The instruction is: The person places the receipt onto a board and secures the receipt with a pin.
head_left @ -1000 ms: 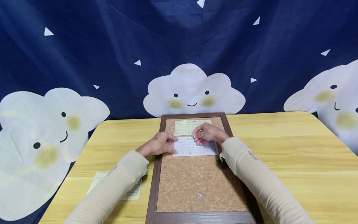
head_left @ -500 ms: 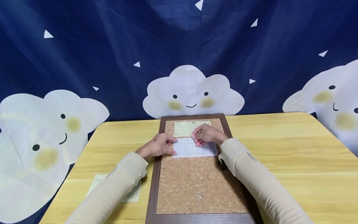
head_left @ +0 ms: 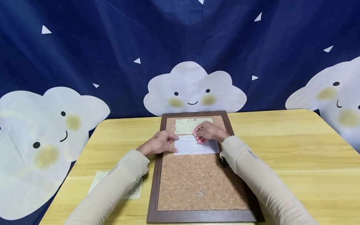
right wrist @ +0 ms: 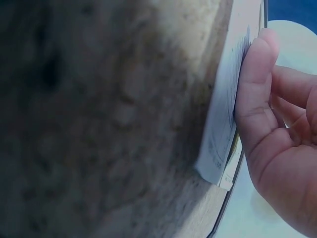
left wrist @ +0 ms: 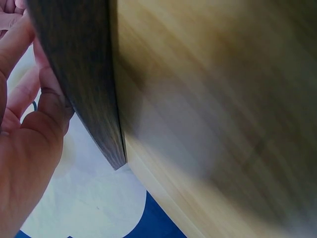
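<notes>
On the cork board (head_left: 191, 184) lies a white printed form (head_left: 184, 146), just below a yellowish form (head_left: 182, 126). My left hand (head_left: 160, 142) reaches over the board's left frame. Its thumb and index finger, spread apart, press the white form's left edge. At the top edge of that form, my right hand (head_left: 209, 132) pinches a tiny shiny thumbtack (head_left: 195, 136), mostly covered by the fingertips. In the right wrist view the white form's (right wrist: 218, 129) near edge lifts slightly off the cork.
The board's dark wooden frame (head_left: 205, 216) rests on a wooden table (head_left: 303, 162). Another yellowish form (head_left: 133, 191) lies on the table at left, partly under the left forearm. A blue cloth with clouds (head_left: 126, 37) hangs behind.
The head view has tilted slightly. Both hands keep their places on the white form, and the right fingers still pinch the thumbtack at its top edge.
</notes>
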The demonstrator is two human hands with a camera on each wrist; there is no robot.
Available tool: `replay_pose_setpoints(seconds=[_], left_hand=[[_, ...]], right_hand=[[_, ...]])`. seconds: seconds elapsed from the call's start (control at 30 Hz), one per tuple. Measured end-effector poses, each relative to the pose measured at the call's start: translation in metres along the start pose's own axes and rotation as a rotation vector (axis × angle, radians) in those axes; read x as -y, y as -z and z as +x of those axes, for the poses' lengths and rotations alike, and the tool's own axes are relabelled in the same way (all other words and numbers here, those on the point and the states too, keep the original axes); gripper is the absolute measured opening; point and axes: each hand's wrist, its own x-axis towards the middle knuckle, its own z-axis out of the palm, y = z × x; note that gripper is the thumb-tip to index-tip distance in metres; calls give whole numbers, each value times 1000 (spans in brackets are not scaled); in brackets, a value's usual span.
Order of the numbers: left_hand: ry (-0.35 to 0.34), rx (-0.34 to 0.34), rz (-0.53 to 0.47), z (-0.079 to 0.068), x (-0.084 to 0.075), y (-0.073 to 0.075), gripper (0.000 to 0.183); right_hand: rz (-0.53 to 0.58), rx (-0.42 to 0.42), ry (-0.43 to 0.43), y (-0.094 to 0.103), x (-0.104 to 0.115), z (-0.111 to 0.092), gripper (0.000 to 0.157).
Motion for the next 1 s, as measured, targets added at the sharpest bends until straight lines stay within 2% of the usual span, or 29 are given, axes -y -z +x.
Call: replay_pose_setpoints(seconds=[0.77, 1.0], left_hand=[[-12, 17, 1, 3, 2, 1, 55], [-11, 14, 11, 2, 1, 3, 56]], right_hand=[[49, 28, 14, 3, -1, 2, 17], [71, 26, 12, 3, -1, 2, 12]])
